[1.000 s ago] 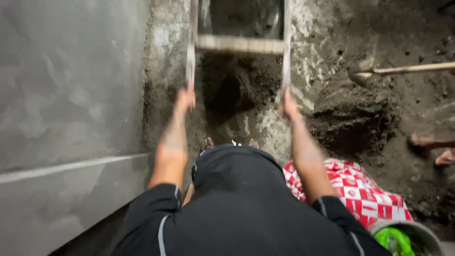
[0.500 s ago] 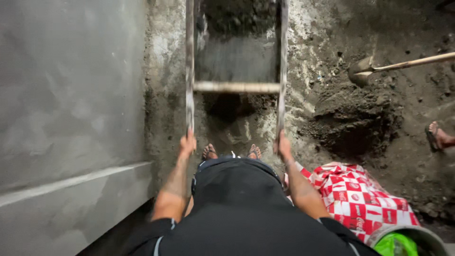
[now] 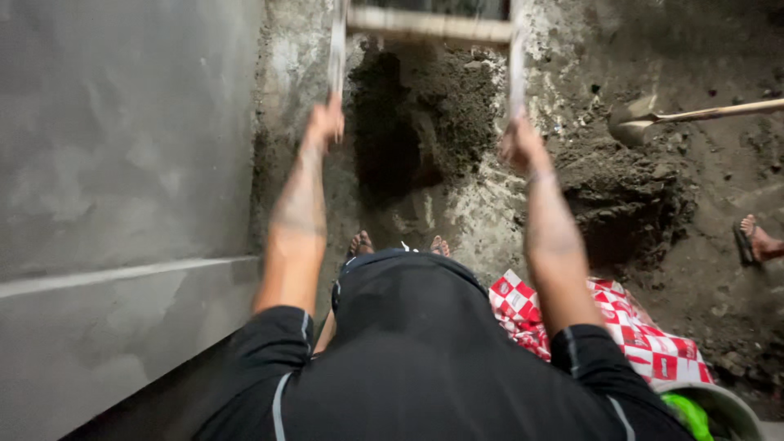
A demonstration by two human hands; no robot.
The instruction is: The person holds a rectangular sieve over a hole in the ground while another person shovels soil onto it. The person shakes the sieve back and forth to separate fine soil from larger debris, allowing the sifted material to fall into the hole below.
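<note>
I stand over a dirt floor and hold a wooden rectangular frame (image 3: 429, 26) out in front of me. My left hand (image 3: 325, 122) grips its left side rail. My right hand (image 3: 521, 145) grips the right rail. A crossbar spans the rails near the top of the view. Below the frame lies a heap of dark wet soil (image 3: 425, 122). My feet in sandals (image 3: 359, 242) show just beyond my black shirt.
A grey plastered wall (image 3: 122, 163) fills the left side. A shovel (image 3: 653, 118) lies on the dirt at the right. Another person's sandalled foot (image 3: 755, 241) stands at the right edge. A red and white checked sack (image 3: 629, 335) and a bucket (image 3: 719, 408) sit by my right side.
The frame has shuttled: it came toward me half a second ago and is now pushed away again, arms stretched out. The other person's foot has shifted on the right.
</note>
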